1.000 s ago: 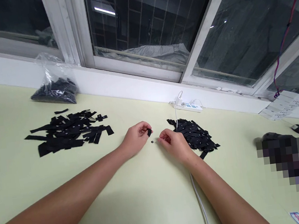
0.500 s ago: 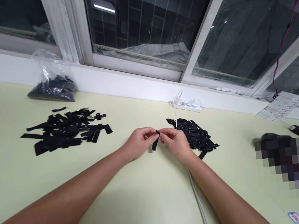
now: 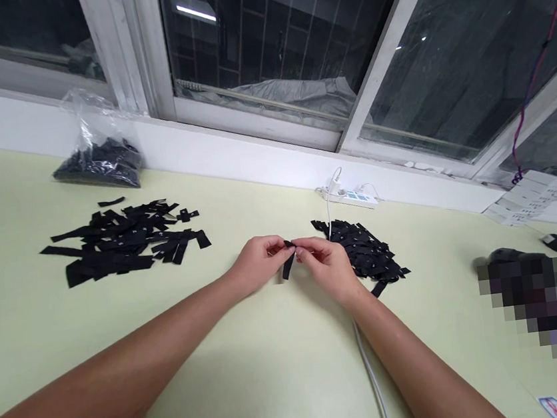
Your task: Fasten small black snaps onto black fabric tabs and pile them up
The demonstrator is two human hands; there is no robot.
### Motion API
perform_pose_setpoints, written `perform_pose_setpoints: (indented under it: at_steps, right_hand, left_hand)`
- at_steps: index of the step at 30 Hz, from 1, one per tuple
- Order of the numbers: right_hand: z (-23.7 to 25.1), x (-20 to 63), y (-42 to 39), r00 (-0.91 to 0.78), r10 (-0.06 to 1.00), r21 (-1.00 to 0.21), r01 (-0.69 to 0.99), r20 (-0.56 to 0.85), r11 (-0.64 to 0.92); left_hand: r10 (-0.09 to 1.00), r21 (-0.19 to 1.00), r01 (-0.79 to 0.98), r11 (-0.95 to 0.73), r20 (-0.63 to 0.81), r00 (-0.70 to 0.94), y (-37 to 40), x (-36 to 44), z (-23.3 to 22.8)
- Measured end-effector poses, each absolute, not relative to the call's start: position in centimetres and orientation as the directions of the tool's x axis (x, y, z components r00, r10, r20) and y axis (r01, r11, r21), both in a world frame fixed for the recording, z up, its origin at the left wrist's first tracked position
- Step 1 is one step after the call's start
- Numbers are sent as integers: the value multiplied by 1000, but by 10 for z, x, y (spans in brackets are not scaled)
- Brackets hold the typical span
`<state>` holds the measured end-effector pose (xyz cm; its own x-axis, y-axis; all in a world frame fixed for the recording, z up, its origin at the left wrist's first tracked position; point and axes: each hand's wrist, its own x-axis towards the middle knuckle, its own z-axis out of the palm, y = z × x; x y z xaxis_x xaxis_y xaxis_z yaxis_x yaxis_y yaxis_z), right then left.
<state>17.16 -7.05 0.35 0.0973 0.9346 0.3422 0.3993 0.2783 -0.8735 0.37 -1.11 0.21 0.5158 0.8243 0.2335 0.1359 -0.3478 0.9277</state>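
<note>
Between my two hands hangs a short black fabric strip (image 3: 288, 267). My left hand (image 3: 259, 262) pinches its upper end between thumb and fingers. My right hand (image 3: 328, 265) is closed at the same end, its fingertips meeting those of the left; what exactly lies between them is too small to make out. A loose pile of black strips (image 3: 131, 242), some with small pale marks, lies to the left. Close behind my right hand is a denser pile of black strips (image 3: 368, 249), partly covered by the hand and wrist.
A clear plastic bag (image 3: 99, 159) of dark pieces leans at the back left. A white power strip (image 3: 352, 197) sits by the window ledge. Its grey cable (image 3: 369, 366) runs under my right arm to the front edge. Dark items (image 3: 515, 259), partly blurred out, lie at the right.
The strip's upper end shows a little more between my fingertips, and its hanging part is slightly more bent. Both hands stay in nearly the same place.
</note>
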Motion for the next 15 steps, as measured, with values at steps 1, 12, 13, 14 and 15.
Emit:
perform_pose_setpoints:
  at_steps: [1, 12, 13, 14, 15]
  right_hand:
    - [4, 171, -71, 98, 938, -879, 393, 332, 270]
    - [-1, 171, -64, 138, 959, -955, 201, 249, 219]
    - [-1, 171, -64, 143, 959, -958, 188, 245, 216]
    - [-2, 170, -64, 147, 959, -960, 182, 242, 214]
    - [-2, 170, -64, 153, 958, -960, 185, 241, 212]
  left_hand:
    - [832, 928, 146, -342, 227, 507, -11, 4, 2]
    - [805, 933, 113, -341, 228, 547, -10, 4, 0]
    - [800, 935, 108, -339, 226, 556, -10, 4, 0]
    - [796, 935, 105, -338, 225, 562, -10, 4, 0]
    - [794, 936, 104, -338, 224, 565, -10, 4, -1]
